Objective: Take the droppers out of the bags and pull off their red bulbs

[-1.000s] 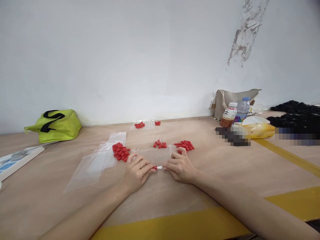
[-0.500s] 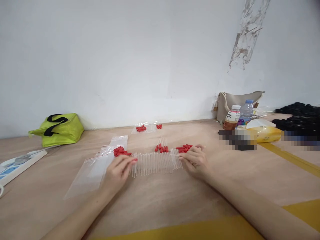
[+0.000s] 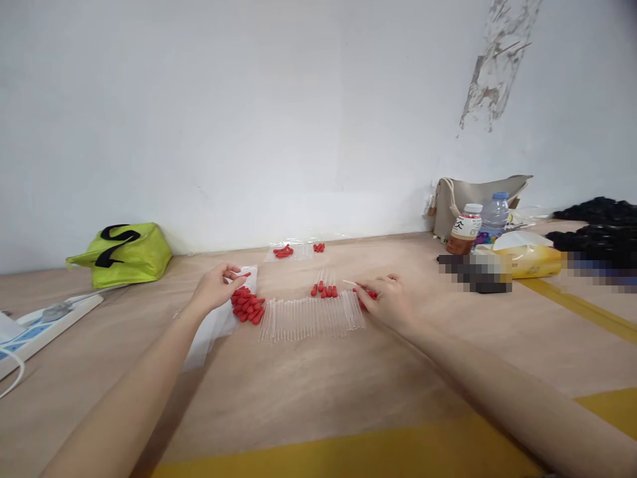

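Observation:
My left hand is closed in a pinch on a small red rubber bulb, above a pile of red rubber bulbs. Between the thumb and fingers of my right hand is a thin glass dropper tube, pointing left. Beneath that hand lies a second, partly hidden red pile. A row of clear glass tubes lies side by side between my hands. Just behind it rest several droppers, glass tubes fitted with red bulbs.
Clear plastic bags lie under and beside my left forearm. Farther back is another bag with red-bulbed items. A green bag and a power strip stand left; bottles and a yellow tissue pack stand right.
My left hand has moved up and left, away from the row of tubes, and the left pile shows more fully. My right hand has shifted slightly with its tube raised off the row.

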A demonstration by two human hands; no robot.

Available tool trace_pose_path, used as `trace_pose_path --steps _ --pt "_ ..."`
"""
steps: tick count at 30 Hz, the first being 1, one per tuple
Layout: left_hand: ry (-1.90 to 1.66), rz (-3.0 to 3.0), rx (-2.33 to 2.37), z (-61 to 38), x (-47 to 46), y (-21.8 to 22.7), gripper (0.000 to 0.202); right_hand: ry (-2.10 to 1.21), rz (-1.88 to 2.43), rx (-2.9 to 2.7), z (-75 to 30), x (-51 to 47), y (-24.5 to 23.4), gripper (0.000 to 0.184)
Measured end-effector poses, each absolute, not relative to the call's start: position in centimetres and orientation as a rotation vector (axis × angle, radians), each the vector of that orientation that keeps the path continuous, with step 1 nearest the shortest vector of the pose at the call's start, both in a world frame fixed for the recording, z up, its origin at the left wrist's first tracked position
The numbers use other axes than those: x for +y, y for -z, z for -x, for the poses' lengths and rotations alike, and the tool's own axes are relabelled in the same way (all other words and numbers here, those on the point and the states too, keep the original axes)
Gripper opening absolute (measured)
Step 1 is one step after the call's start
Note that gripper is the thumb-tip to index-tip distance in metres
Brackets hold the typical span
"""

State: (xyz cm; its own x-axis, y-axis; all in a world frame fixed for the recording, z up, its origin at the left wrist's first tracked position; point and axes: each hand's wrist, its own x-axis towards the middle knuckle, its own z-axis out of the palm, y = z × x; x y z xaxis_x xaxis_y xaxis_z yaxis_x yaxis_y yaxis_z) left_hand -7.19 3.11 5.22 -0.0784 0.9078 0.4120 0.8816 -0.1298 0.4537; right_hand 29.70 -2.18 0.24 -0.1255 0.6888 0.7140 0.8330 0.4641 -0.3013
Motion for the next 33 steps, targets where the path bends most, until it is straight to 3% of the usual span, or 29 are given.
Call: trace_pose_path --steps 7,20,27,33 --pt "-0.738 -2.163 2.062 6.1 5.6 -4.9 0.026 0.312 1.091 -1.892 -27.7 -3.0 0.4 0.02" --pt "-0.499 -2.053 2.168 6.5 5.5 -4.7 0.028 0.468 1.232 -2.145 -26.6 -3.9 0.4 0.024" --pt "-0.816 -2.123 2.365 3.3 3.8 -6.4 0.032 0.582 1.284 -2.159 -26.4 -4.1 1.0 0.022" --pt "-0.8 -2.406 1.957 -3.7 2.4 -4.9 0.019 0.596 1.323 -2.159 -26.1 -4.3 1.3 0.02"
